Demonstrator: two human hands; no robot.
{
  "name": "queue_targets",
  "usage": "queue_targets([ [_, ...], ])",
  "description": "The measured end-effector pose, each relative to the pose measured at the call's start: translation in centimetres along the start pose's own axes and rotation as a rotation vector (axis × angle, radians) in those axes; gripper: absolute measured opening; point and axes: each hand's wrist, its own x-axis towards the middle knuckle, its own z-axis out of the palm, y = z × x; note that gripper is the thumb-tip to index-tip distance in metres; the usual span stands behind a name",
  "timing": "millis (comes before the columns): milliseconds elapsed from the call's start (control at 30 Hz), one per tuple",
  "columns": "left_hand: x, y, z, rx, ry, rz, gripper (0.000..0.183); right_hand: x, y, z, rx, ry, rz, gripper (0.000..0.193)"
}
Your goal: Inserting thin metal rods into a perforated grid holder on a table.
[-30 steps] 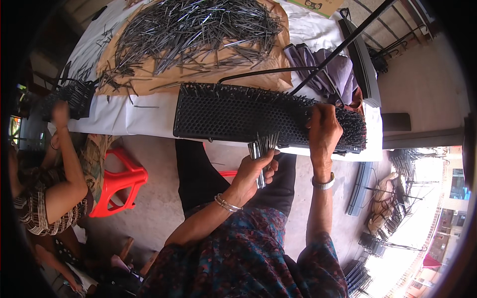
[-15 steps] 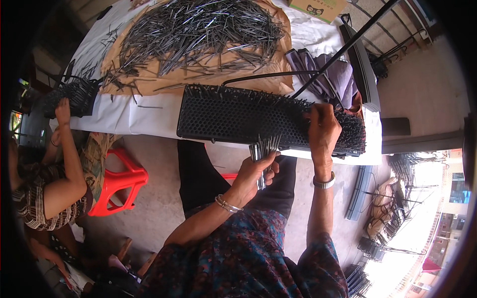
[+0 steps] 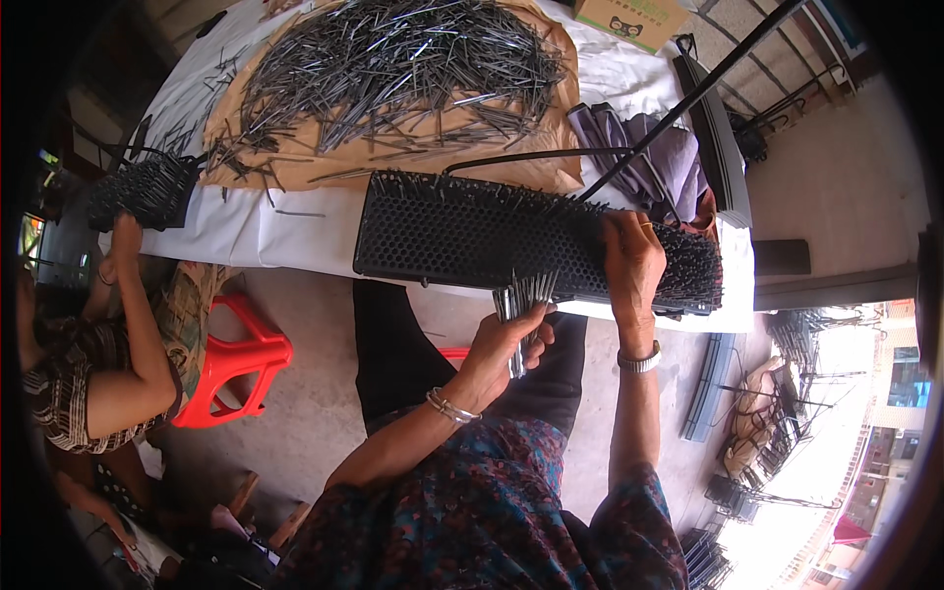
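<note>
A long black tray (image 3: 462, 231), pierced with rows of round holes, lies at the near table edge. Thin dark rods stand packed in its right end and along its far side; the holes at its left and middle look bare. My left hand (image 3: 497, 354) is closed round a bundle of thin metal rods (image 3: 528, 297), tips up, just in front of the tray. At the border of the filled part, my right hand (image 3: 634, 270) reaches down with its fingers pressed together. What those fingers pinch is hidden behind them.
Loose rods (image 3: 393, 84) lie heaped on brown paper (image 3: 344, 177) over a white tablecloth (image 3: 256, 231). A black bar (image 3: 688, 93) slants above the tray near a grey cloth (image 3: 644, 162). At left, a co-worker's hand (image 3: 125, 239) touches another rod-filled tray (image 3: 147, 192). A red stool (image 3: 241, 369) stands below.
My right hand has shifted slightly left, its fingers lower against the tray. My left hand stays in place with the rods. The co-worker's hand has moved a little lower.
</note>
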Motion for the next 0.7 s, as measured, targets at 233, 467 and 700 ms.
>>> queue_targets([
  [233, 0.0, 0.3, 0.1, 0.013, 0.011, 0.025, 0.027, -0.7, -1.2, 0.4, -0.33, 0.06, -0.128, 0.012],
  [467, 0.0, 0.4, 0.3, 0.106, -0.018, 0.034, 0.029, -3.1, -3.1, -2.3, 0.576, -0.555, 0.469, 0.023],
  [700, -0.4, 0.5, 0.6, 0.221, 0.029, -0.008, 0.028, -2.9, -3.0, -3.4, 0.697, -0.669, 0.543, 0.014],
])
